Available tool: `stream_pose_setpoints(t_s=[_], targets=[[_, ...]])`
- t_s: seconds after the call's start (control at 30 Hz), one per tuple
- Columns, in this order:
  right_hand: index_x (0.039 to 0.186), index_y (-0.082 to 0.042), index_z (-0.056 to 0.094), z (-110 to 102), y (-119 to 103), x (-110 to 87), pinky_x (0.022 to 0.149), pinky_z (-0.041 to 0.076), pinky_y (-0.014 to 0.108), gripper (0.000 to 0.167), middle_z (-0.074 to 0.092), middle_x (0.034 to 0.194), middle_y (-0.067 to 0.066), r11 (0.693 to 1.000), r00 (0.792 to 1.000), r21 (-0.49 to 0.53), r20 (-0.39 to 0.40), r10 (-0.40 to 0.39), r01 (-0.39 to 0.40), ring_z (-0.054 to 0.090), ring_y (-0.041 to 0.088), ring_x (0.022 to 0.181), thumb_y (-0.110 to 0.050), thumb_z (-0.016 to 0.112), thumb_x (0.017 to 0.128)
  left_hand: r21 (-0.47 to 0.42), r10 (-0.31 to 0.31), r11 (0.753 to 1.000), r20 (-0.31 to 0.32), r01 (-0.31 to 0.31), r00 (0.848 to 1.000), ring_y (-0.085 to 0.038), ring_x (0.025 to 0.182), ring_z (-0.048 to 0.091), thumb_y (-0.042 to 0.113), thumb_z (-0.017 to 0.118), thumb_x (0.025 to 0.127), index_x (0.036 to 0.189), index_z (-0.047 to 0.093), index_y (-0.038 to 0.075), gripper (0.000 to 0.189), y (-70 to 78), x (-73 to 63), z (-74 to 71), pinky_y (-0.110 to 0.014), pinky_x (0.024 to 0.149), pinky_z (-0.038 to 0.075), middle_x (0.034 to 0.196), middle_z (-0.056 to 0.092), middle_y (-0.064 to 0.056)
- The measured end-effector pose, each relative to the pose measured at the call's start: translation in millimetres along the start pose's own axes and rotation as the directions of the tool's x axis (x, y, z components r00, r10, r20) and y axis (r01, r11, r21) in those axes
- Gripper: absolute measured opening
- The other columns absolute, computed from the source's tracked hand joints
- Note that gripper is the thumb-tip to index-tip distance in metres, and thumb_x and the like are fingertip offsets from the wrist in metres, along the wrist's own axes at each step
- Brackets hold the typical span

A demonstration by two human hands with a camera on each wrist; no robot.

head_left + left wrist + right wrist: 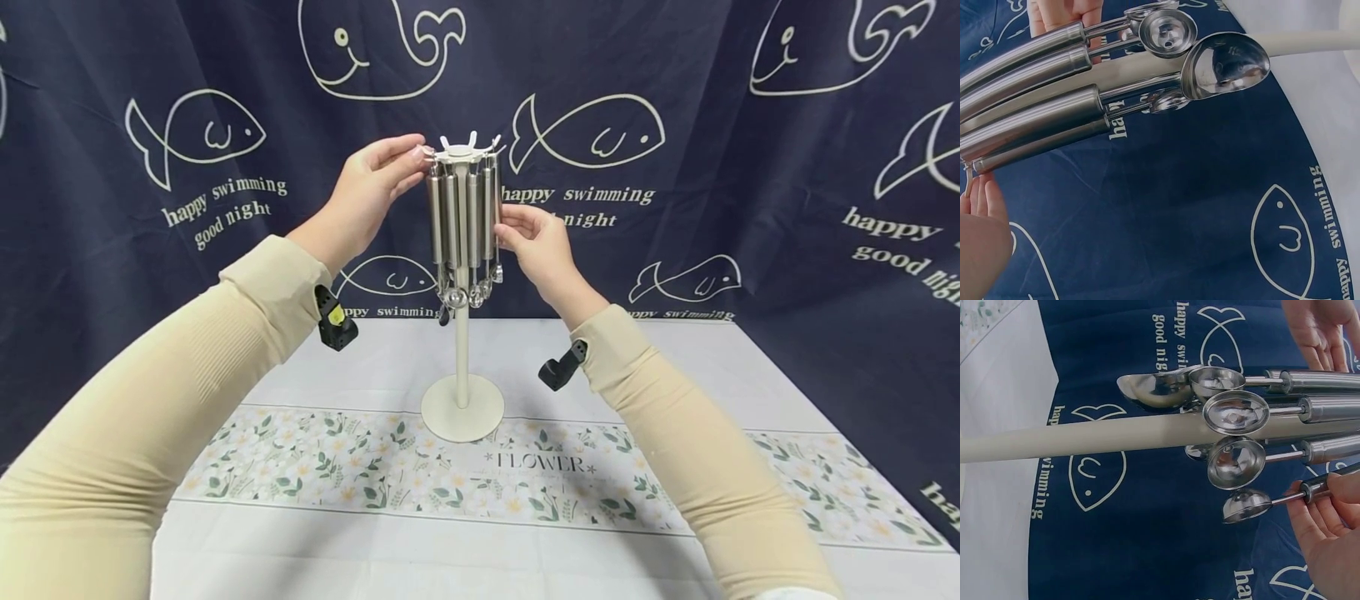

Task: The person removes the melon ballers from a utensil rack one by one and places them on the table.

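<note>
The stand is seen upright on the white table, its round base set partly across the floral strip. At its top, steel tools are hung in a ring from the rack, bowls down. The small scoop is placed on the right side of that ring, its handle pinched between the thumb and fingers of the right hand. The fingertips of the left hand are brought to the rack's left edge, at the top of a handle; whether anything is pinched there cannot be told.

Trouble could be caused mainly by height: nearly all the steel is carried up high on one thin post, so the stand might be tipped if it were pulled or pushed sideways by either hand. If the small scoop were swung inward, the neighbouring bowls could be knocked, and the large scoop might be set swaying too. A tool could also be dropped if its end were lifted off one of the short, open hooks; how firmly the small scoop's own end is seated cannot be made out
</note>
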State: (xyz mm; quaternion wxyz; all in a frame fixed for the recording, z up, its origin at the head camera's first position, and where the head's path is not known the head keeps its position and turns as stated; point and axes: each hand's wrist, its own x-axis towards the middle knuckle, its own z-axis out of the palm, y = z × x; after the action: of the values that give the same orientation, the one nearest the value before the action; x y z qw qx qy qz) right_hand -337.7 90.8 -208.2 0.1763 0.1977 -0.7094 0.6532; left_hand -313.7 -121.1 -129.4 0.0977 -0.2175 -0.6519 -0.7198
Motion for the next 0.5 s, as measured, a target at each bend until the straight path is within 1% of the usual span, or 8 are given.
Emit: stream_pose_setpoints(t_s=[0.1, 0.27, 0.37, 0.5], targets=[[0.119, 0.007, 0.063, 0.3, -1.1, 1.5, 0.087, 0.059, 0.026, 0.029, 0.067, 0.110, 0.022, 1.000, 1.000, 0.008, -0.022, 0.011, -0.011, 0.067, 0.004, 0.086, 0.003, 0.064, 0.090, -0.008, 0.006, 1.000, -0.007, -0.006, 1.000, -0.020, 0.119, 0.058, 0.007, 0.056, 0.097, 0.138, 0.047, -0.004, 0.043, -0.2, -0.5, 0.1, -0.024, 0.109, 0.044, 0.121, 0.061, -0.011], [0.119, 0.006, 0.063, 0.5, -2.0, 2.8, 0.086, 0.059, 0.025, 0.029, 0.068, 0.104, 0.016, 0.999, 0.999, 0.008, -0.036, 0.033, -0.033, 0.066, 0.004, 0.085, 0.003, 0.065, 0.090, -0.015, 0.010, 1.000, -0.017, -0.011, 1.000, -0.020, 0.117, 0.059, 0.008, 0.056, 0.098, 0.137, 0.046, -0.006, 0.043, -0.2, -1.0, 0.8, -0.025, 0.108, 0.045, 0.121, 0.061, -0.013], [0.120, 0.006, 0.062, -0.6, -2.6, 3.3, 0.087, 0.058, 0.025, 0.030, 0.068, 0.104, 0.014, 0.999, 0.999, -0.001, -0.034, 0.043, -0.043, 0.066, 0.004, 0.087, 0.002, 0.064, 0.090, -0.018, 0.007, 1.000, -0.023, -0.007, 1.000, -0.019, 0.116, 0.060, 0.008, 0.057, 0.098, 0.136, 0.048, -0.005, 0.042, -0.2, -0.8, 0.7, -0.025, 0.108, 0.045, 0.121, 0.062, -0.013], [0.123, 0.006, 0.060, -3.5, -4.8, 3.6, 0.088, 0.058, 0.025, 0.032, 0.066, 0.107, 0.015, 0.998, 0.998, -0.023, -0.027, 0.057, -0.058, 0.065, 0.005, 0.088, 0.001, 0.062, 0.092, -0.018, 0.006, 1.000, -0.026, -0.006, 1.000, -0.020, 0.116, 0.060, 0.008, 0.057, 0.097, 0.136, 0.048, -0.005, 0.042, -0.2, -0.1, 0.0, -0.025, 0.107, 0.045, 0.120, 0.062, -0.013]])
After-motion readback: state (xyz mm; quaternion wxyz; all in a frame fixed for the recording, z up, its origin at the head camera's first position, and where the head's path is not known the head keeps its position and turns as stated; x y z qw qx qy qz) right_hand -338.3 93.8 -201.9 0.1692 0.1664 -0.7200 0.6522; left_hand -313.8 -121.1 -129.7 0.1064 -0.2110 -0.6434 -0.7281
